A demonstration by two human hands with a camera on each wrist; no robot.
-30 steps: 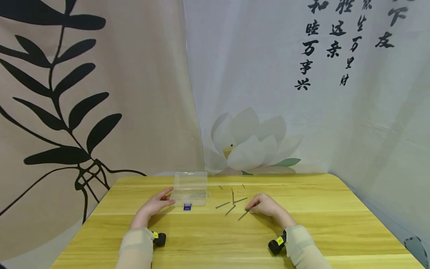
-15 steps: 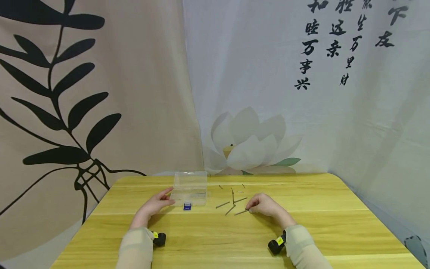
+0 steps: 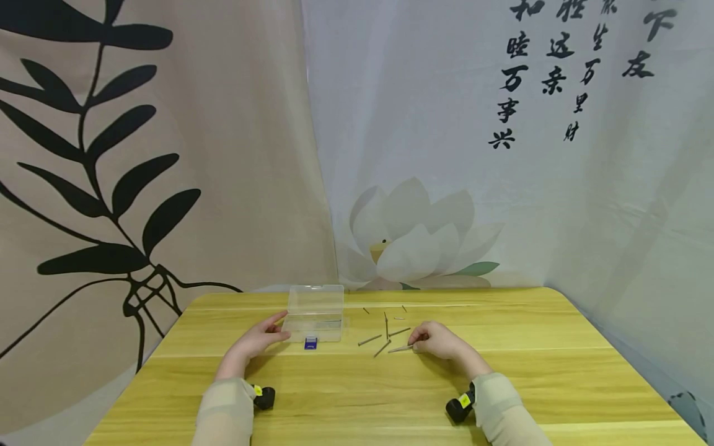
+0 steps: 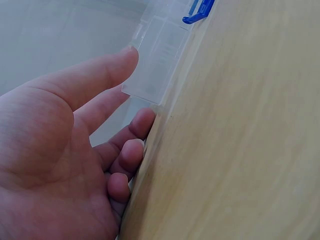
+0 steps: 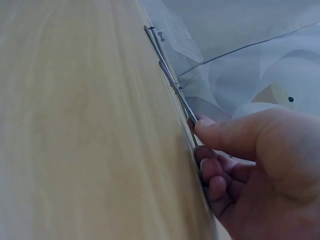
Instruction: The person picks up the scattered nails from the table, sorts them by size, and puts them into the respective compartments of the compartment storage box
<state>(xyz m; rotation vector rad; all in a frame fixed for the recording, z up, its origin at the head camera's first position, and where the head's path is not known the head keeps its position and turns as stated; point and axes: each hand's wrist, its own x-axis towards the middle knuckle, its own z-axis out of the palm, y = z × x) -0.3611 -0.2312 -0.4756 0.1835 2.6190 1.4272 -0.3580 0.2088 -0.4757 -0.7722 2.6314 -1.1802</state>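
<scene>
A clear plastic box (image 3: 312, 326) with its lid raised stands at the back of the table, a blue latch (image 3: 310, 343) on its front. My left hand (image 3: 258, 341) is at its left side; thumb and index finger extend to the box's edge, touching it, while the other fingers curl near the tabletop. Between thumb and fingertips, my right hand (image 3: 440, 341) pinches a long metal nail (image 5: 177, 92). Its shaft points left, just above or on the table; which one I cannot tell. Several loose nails (image 3: 370, 340) lie left of that hand, some crossing.
Behind the nails lie a few smaller ones (image 3: 404, 308) near the far edge of the wooden table (image 3: 346, 396). A printed curtain (image 3: 251, 155) hangs right behind the table. Each wrist carries a small black camera (image 3: 460, 407).
The nail in my right hand has swung from slanting toward me to lying nearly level, pointing left. The left hand and the box have stayed put.
</scene>
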